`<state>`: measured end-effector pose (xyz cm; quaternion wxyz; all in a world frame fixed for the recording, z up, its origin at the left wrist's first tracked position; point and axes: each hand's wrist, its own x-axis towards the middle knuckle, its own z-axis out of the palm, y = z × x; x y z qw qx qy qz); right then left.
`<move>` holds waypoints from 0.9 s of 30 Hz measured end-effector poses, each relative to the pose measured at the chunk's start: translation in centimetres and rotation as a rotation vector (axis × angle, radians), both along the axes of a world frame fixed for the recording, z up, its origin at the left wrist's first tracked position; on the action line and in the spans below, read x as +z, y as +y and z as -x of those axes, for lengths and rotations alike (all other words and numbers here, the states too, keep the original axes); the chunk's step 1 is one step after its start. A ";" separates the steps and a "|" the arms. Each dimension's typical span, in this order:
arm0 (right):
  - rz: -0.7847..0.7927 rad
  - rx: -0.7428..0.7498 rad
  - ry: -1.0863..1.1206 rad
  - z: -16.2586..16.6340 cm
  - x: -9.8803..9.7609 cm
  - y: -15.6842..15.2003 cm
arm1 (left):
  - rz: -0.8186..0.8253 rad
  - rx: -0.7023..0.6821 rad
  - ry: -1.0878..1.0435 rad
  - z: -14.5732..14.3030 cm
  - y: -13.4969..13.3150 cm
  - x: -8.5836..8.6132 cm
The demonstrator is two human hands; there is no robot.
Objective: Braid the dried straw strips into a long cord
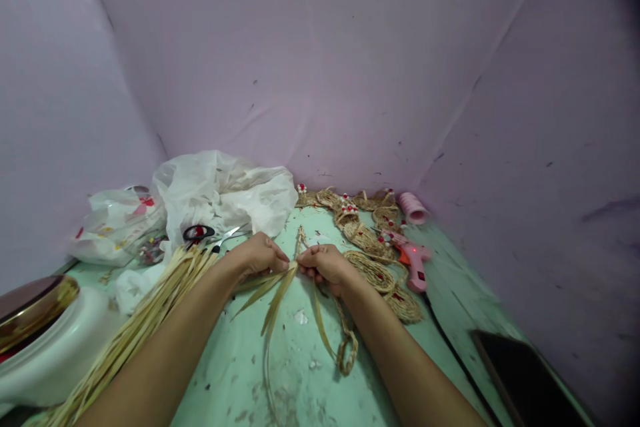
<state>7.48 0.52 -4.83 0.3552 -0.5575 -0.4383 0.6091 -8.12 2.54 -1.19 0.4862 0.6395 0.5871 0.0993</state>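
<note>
White plastic bag [217, 190] beside black-handled scissors [229, 237], pink spool [413, 207] near pink glue gun [414, 259]

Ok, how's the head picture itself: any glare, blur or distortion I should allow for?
Head view: dim, soft light, the upper-right corner nearly black; also head view, a sheen on the glossy brown object at far left; head view again, slight softness where the fingers meet the pale strips; and in head view, a wide-angle stretch toward the edges.

Hands [259, 255] pinching, close together, forearms [177, 347] angled inward
</note>
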 end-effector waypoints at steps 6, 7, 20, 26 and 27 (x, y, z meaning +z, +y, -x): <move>0.002 -0.002 0.012 0.0 0.0 0.0 | -0.004 0.068 0.023 -0.1 0.2 -0.5; 0.005 -0.002 0.009 0.0 0.0 0.0 | -0.006 0.066 0.015 -0.1 0.2 -0.6; 0.013 -0.017 0.006 0.0 0.4 -0.3 | -0.015 -0.079 -0.019 -0.3 -0.2 -0.5; -0.003 -0.014 0.017 0.0 0.1 -0.1 | -0.033 -0.138 -0.014 -0.7 -0.8 0.4; -0.007 -0.010 0.016 0.0 0.1 -0.1 | -0.025 -0.125 -0.015 -0.7 -0.8 0.5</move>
